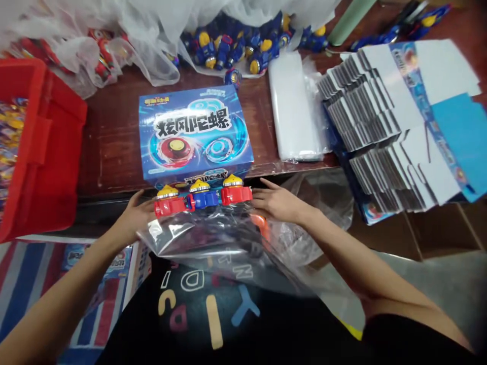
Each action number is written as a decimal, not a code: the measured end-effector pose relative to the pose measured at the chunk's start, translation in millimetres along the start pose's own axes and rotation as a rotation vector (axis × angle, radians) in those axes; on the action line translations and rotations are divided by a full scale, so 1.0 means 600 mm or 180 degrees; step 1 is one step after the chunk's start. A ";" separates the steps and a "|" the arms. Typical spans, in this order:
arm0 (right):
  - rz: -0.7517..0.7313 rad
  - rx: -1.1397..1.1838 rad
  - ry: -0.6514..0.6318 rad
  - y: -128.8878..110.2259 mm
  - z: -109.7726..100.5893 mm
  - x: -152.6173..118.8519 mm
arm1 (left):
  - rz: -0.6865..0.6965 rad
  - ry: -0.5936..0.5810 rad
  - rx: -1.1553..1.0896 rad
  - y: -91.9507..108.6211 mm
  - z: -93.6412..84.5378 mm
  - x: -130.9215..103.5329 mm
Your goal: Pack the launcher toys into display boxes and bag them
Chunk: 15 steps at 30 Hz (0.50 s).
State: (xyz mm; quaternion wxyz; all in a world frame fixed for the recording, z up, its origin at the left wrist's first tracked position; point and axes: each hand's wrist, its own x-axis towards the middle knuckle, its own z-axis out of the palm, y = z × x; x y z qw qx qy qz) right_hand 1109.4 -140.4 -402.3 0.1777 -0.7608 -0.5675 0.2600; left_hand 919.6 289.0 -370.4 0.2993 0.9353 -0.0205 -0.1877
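Observation:
A row of three toy spinning tops (203,198), two red and one blue with yellow tips, stands up at the near side of a blue printed box (196,133). My left hand (136,215) holds the row's left end, thumb raised, its other fingertips partly hidden behind the toys. At the right end, my right hand (279,202) grips with its fingers against the red top, index finger stretched out. Clear plastic film (213,235) hangs from beneath the tops toward my body. An orange curved piece (262,226) shows below my right hand.
A red bin (57,137) of small packets stands left. Blue toys (238,48) and red toys (102,56) lie in bags at the back. White plastic sleeves (292,109) and stacked folded cards (373,111) are on the right. The table edge (102,187) runs before me.

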 end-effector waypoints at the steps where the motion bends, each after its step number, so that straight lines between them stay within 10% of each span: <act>1: 0.0015 -0.0158 0.0024 0.000 -0.006 0.008 | 0.0120 -0.0092 0.0199 -0.003 -0.001 0.002; 5: -0.0279 0.0028 0.0048 0.000 -0.068 0.025 | 0.0676 -0.0271 0.0814 0.001 -0.038 -0.004; 10: -0.1003 0.1342 0.0335 0.018 -0.175 0.045 | 0.0758 0.0249 -0.0596 0.054 -0.117 -0.015; 15: -0.1147 0.2160 0.1277 0.057 -0.171 0.114 | 0.0243 0.0767 -0.1792 0.071 -0.116 0.052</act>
